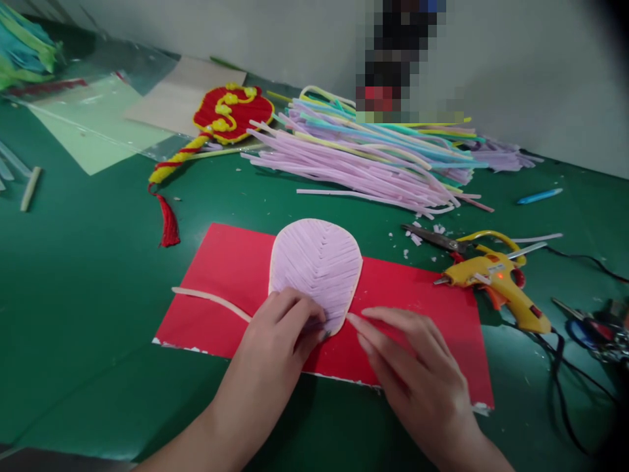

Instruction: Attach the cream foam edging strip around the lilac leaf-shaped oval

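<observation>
A pale lilac fan-shaped piece (317, 262), covered in strips laid in a herringbone pattern, lies on a red sheet (417, 308) on the green table. My left hand (282, 334) rests on the piece's near edge, fingers curled and pressing down on it. A cream strip (209, 298) runs from under that hand out to the left across the red sheet. My right hand (410, 364) lies beside the piece's lower right edge, fingers stretched out, the fingertips touching the rim.
A yellow glue gun (496, 282) with a black cord lies right of the red sheet, scissors (437, 239) behind it. A heap of pastel pipe-cleaner strips (373, 157) sits at the back. A finished red-and-yellow fan (226, 118) with tassel lies back left.
</observation>
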A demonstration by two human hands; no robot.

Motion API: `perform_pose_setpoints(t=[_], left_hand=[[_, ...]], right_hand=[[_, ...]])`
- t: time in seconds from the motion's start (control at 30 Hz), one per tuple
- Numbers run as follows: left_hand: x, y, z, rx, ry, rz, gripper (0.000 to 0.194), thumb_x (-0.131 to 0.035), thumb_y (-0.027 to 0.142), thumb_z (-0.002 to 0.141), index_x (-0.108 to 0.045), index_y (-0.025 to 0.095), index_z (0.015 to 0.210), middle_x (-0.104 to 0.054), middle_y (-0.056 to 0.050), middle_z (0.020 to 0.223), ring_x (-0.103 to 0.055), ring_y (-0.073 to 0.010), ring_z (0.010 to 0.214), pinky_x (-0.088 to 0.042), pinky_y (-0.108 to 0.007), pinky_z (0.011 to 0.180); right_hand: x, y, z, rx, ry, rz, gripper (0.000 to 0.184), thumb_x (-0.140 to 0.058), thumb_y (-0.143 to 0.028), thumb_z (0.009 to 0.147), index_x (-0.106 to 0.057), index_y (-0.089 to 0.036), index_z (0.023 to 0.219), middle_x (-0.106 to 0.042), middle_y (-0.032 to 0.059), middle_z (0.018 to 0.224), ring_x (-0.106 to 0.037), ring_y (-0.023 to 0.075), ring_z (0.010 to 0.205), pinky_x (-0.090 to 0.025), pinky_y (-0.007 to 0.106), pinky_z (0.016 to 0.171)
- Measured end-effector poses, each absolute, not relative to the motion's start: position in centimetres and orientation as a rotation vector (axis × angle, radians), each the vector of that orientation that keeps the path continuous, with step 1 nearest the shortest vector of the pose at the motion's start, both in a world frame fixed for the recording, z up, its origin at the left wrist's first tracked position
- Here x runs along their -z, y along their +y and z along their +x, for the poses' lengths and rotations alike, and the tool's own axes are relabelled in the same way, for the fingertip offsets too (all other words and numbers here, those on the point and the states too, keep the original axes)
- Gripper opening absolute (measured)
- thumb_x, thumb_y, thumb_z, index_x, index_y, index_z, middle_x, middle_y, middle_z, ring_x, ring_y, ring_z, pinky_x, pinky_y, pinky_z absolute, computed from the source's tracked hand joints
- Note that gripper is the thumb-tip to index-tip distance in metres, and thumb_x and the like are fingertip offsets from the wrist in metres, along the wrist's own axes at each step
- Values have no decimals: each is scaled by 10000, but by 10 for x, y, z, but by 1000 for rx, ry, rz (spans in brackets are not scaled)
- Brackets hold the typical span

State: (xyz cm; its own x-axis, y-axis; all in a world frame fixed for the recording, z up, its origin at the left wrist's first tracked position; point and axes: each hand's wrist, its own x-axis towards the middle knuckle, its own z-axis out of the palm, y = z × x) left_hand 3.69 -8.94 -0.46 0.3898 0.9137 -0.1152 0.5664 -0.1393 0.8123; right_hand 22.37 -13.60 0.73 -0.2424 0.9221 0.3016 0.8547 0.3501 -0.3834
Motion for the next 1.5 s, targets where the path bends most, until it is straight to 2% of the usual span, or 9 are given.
perform_pose_setpoints(t=[0.23,0.7,0.83,0.97,1.03,1.1,1.2,1.33,1.5], left_hand=[[7,-90,38,-558,1291,1818,228,-576,72,860,-555,284,941,-565,53,953,-564,-100,899,-507,-183,768],[11,-91,39,-622,1287,1852,215,-591,84,854,-577,271,959,-582,43,945,-579,-102,893,-527,-174,763],[11,-91,39,-621,1291,1862,171,-570,124,877,-579,265,972,-589,31,960,-586,-116,901,-540,-201,763],[10,-100,33,-585,1260,2094,202,-454,135,935,-587,226,1055,-614,-14,1041,-593,-156,929,-545,-280,782],[11,-110,28,-569,1256,2354,283,-441,125,936,-563,186,1184,-623,-50,1127,-578,-203,1015,-520,-338,835],[13,-121,24,-590,1226,2516,337,-444,90,924,-539,141,1243,-619,-70,1186,-556,-216,1087,-470,-344,916],[17,-133,23,-651,1248,2629,331,-499,116,910,-559,104,1235,-618,-95,1215,-521,-227,1164,-371,-336,1029],[18,-134,31,-666,1370,2652,326,-535,242,912,-595,136,1215,-618,-103,1243,-533,-234,1170,-258,-368,1111],[19,-129,35,-610,1419,2610,352,-483,300,937,-590,136,1230,-596,-98,1298,-525,-229,1213,-250,-341,1120]], right_hand=[[6,-139,227,-190,-2273,-1523,340,-453,-78,912,-635,-205,1169,-637,77,1092,-559,202,990,-440,334,867],[14,-142,226,-194,-2314,-1537,432,-459,-42,886,-572,-223,1261,-579,75,1108,-505,218,970,-417,356,851],[15,-142,226,-188,-2309,-1538,437,-471,-39,880,-563,-209,1272,-574,80,1108,-501,219,969,-419,357,851],[15,-144,226,-187,-2309,-1550,457,-454,-31,878,-550,-215,1286,-580,75,1111,-508,218,977,-424,357,862],[15,-144,226,-178,-2315,-1555,467,-447,-37,879,-542,-228,1295,-584,71,1116,-513,216,983,-427,353,867],[16,-144,226,-164,-2321,-1558,465,-452,-47,881,-540,-236,1296,-588,68,1115,-519,214,985,-429,348,869],[15,-143,226,-155,-2319,-1563,446,-466,-62,885,-548,-234,1289,-589,69,1114,-520,214,987,-428,344,869],[14,-142,226,-168,-2319,-1541,435,-455,-54,890,-548,-203,1288,-576,83,1126,-512,220,994,-425,360,878],[13,-141,225,-155,-2303,-1534,399,-448,-58,900,-579,-192,1253,-579,87,1108,-515,216,985,-426,357,870]])
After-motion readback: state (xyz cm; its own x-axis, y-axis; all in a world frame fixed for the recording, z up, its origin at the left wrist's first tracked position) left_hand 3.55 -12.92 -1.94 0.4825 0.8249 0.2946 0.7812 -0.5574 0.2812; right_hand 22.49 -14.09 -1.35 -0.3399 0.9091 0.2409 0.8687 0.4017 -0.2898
